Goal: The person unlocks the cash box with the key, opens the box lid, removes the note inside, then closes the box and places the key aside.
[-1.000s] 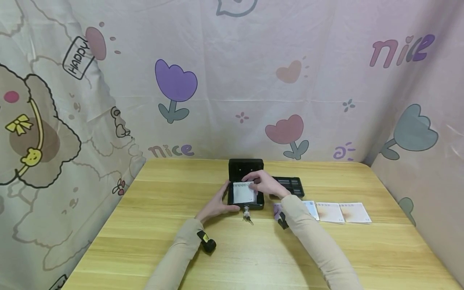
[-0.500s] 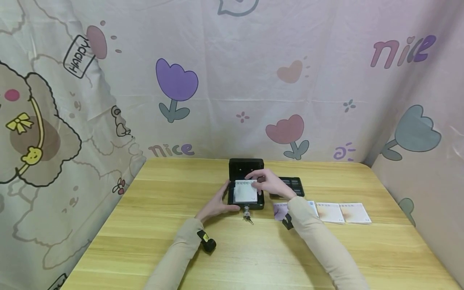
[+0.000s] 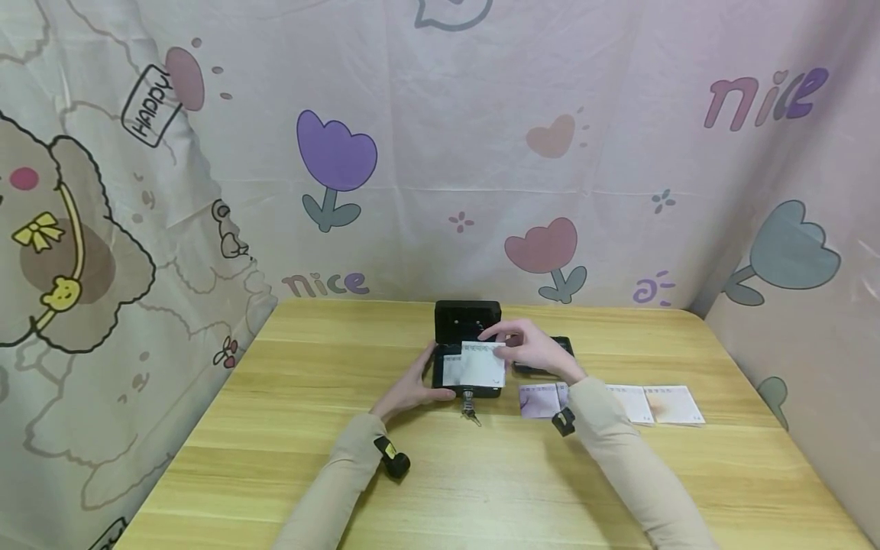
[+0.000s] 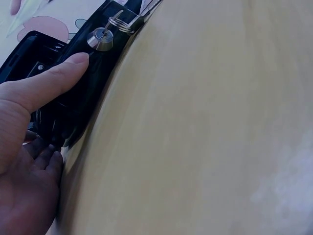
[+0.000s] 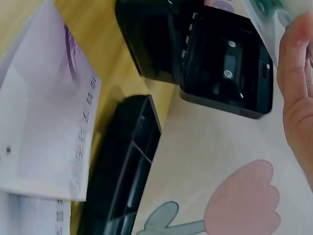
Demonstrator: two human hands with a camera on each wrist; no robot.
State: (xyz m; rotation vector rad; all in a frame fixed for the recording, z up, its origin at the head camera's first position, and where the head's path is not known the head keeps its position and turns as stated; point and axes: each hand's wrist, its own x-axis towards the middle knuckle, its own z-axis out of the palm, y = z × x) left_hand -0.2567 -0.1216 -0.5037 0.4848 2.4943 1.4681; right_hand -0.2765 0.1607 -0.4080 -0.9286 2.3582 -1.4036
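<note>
A black cash box [image 3: 490, 393] stands with its lid [image 3: 467, 312] raised. My left hand [image 3: 411, 388] grips its left front corner. In the left wrist view my thumb [image 4: 61, 78] presses the front beside the lock [image 4: 100, 39], while the fingers are at the side. My right hand [image 3: 532, 350] pinches a pale banknote [image 3: 483, 367] at its upper right, over the box's right half. Another pale note [image 3: 451, 371] shows inside the box at left. From the lock hang keys [image 3: 470, 415] on a ring.
Right of the box is a black compartment tray [image 3: 567, 353], partly behind my right hand. In front of it runs a row of notes: purple ones [image 3: 538, 402], then pale ones [image 3: 675, 403] farther right, some hidden by my right sleeve [image 3: 619, 443]. A printed cloth [image 3: 426, 153] hangs behind the table.
My right hand has moved rightward with the pale note, from the box's middle to its right side, uncovering another note in the box. My left hand has stayed in place.
</note>
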